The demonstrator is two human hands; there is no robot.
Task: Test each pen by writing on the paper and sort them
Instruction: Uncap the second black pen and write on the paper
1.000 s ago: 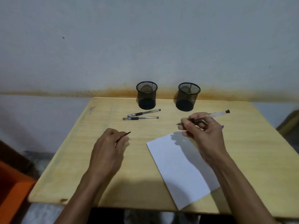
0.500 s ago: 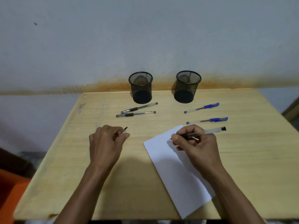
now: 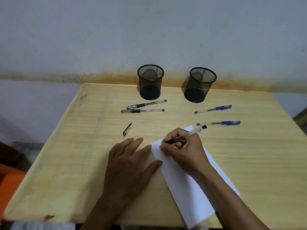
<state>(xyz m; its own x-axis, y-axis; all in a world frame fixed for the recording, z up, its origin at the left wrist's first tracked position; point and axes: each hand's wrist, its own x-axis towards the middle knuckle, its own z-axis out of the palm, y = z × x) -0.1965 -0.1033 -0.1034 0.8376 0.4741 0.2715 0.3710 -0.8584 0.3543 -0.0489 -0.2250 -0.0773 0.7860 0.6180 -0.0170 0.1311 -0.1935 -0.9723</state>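
Note:
My right hand (image 3: 184, 151) grips a clear black-ink pen (image 3: 194, 131), its tip down on the upper left part of the white paper (image 3: 187, 188). My left hand (image 3: 127, 161) lies flat and open on the table, thumb and fingertips at the paper's left edge. The pen's black cap (image 3: 127, 129) lies loose on the wood beyond my left hand. Two black pens (image 3: 144, 107) lie side by side in front of the left mesh cup (image 3: 150, 82). Two blue pens (image 3: 216, 115) lie in front of the right mesh cup (image 3: 200, 84).
The wooden table (image 3: 249, 163) stands against a pale wall with a rusty stain along its base. Something orange (image 3: 10, 180) sits on the floor at the left. The paper's near corner overhangs the table's front edge.
My left hand has let go of the cap, which now lies on the table, and has moved right to rest flat beside the paper. My right hand has lowered the pen tip onto the paper.

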